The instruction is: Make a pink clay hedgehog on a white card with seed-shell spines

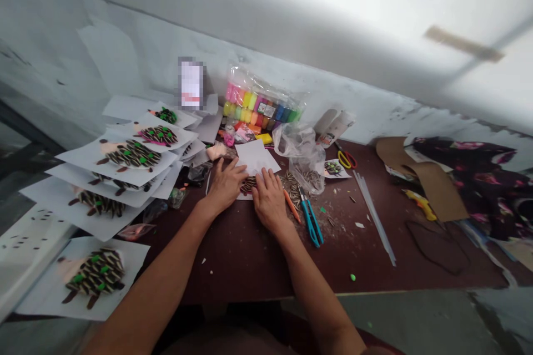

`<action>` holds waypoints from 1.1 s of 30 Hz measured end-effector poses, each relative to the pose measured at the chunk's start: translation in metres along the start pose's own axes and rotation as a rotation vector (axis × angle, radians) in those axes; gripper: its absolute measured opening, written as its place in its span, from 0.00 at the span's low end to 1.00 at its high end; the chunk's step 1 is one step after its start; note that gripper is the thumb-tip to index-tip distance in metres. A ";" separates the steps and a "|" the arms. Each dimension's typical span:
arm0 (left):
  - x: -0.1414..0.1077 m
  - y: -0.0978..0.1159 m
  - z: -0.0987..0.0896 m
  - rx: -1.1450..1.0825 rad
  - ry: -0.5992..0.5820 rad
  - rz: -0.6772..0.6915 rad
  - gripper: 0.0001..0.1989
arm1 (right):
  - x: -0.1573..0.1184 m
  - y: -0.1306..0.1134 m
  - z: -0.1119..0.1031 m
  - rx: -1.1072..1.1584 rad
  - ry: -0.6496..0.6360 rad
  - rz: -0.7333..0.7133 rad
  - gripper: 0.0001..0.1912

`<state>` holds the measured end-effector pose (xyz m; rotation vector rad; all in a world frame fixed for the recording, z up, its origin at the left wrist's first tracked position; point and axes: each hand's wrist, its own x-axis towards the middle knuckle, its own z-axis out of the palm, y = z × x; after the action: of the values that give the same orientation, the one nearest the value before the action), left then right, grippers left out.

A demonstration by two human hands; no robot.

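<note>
My left hand (225, 184) lies with its fingers stretched out at the left of a card that carries a seed-covered figure (249, 184). On the card's right side rests my right hand (270, 199), palm down and fingers extended. Both hands partly hide the figure, whose striped seeds show between them. White paper sheets (252, 155) lie just beyond my fingertips. Right of my right hand are an orange pen-like tool (292, 206), blue-handled scissors (311, 221) and a heap of striped seeds (296, 186).
Cards with seed hedgehogs (131, 155) are stacked at left. Behind lie a pack of coloured clay (262, 105) and a clear plastic bag (302, 150). Rightward are yellow-red scissors (345, 158), clear glue sticks (375, 216), a yellow glue gun (420, 204) with its cord, and brown cardboard (441, 191).
</note>
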<state>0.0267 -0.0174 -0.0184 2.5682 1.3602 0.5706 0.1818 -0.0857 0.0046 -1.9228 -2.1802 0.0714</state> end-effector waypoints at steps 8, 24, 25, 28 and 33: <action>0.000 0.002 -0.001 -0.007 0.047 0.004 0.19 | -0.003 -0.008 0.005 -0.021 -0.039 -0.099 0.26; 0.001 0.002 -0.003 -0.025 0.058 0.020 0.18 | -0.004 -0.011 0.009 -0.029 -0.028 -0.096 0.27; 0.002 0.002 -0.003 -0.027 0.061 0.022 0.18 | -0.005 -0.011 0.009 -0.024 -0.032 -0.093 0.27; 0.002 0.002 -0.002 -0.036 0.072 0.021 0.18 | -0.004 -0.008 0.008 0.002 -0.028 -0.075 0.27; 0.003 0.003 -0.001 -0.052 0.072 0.025 0.21 | 0.002 0.014 0.005 0.031 0.069 0.061 0.26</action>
<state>0.0299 -0.0168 -0.0160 2.5494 1.3185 0.6996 0.1941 -0.0809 -0.0021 -1.9448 -2.0645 0.0484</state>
